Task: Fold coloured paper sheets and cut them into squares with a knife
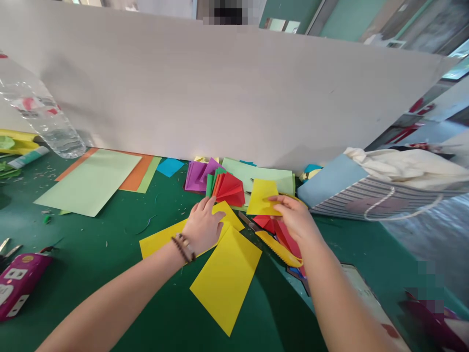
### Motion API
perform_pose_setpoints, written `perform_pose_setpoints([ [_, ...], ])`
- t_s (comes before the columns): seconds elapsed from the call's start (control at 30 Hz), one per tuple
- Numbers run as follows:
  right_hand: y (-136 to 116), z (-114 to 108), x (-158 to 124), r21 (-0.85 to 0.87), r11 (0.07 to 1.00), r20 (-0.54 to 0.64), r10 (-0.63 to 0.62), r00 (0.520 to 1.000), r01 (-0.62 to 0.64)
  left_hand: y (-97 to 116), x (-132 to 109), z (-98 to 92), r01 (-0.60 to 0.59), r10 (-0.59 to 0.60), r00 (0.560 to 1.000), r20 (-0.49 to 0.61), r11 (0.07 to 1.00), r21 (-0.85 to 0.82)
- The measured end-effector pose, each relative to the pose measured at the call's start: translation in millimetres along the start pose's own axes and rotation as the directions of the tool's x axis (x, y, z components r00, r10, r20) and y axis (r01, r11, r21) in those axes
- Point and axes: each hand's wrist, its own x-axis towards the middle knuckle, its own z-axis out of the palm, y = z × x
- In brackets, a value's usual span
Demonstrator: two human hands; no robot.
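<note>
yellow paper square (261,198) | red-orange pleated paper fan (230,190) | grey-white striped bag (351,203) | green mat (91,249)

The yellow paper sheets (225,278) are smooth and matt, as is the folded red paper (230,190) near them. The tabletop (110,234) has a matt green, faintly rubbery surface. A crumpled clear plastic bottle (47,122) shines with glossy highlights, and a yellow plastic strip (278,249) has a slight sheen. The pale board (220,88) behind is smooth and matt. The striped paper bag (348,200) has a white cord handle (381,211), and soft creased white cloth (406,166) lies over it.
</note>
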Motion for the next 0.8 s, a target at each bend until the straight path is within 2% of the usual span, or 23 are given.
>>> perform_pose_setpoints([
  [0.1, -5.0, 16.9, 2.6, 0.012, 1.0, 0.052, -0.006, 0.999, 0.005, -5.4, 38.4, 19.5, 0.008, -0.009, 1.0, 0.016, 0.999, 0.054],
  [0.23, -9.8, 37.3, 11.7, -0.081, 0.996, 0.079, -0.018, 0.997, 0.025, -19.1, 63.3, 36.0, 0.0, 0.0, 1.0, 0.003, 0.998, 0.057],
  [0.4, -19.7, 60.9, 23.1, -0.328, 0.939, 0.094, -0.079, 0.992, 0.105, -32.7, 72.4, 37.8, 0.002, -0.002, 1.0, 0.005, 1.0, -0.012],
  [0.57, -29.4, 75.0, 18.9, -0.587, 0.793, 0.115, -0.114, 0.987, 0.16, -39.3, 75.5, 36.0, 0.021, -0.022, 1.0, -0.005, 0.994, -0.111],
  [0.7, -32.5, 81.9, 14.6, -0.696, 0.698, 0.13, -0.109, 0.985, 0.169, -40.1, 75.2, 34.4, 0.03, -0.033, 0.999, -0.014, 0.983, -0.181],
  [0.8, -37.5, 81.9, 11.2, -0.733, 0.658, 0.128, -0.114, 0.985, 0.171, -36.1, 71.9, 25.9, 0.026, -0.033, 0.999, -0.031, 0.982, -0.186],
])
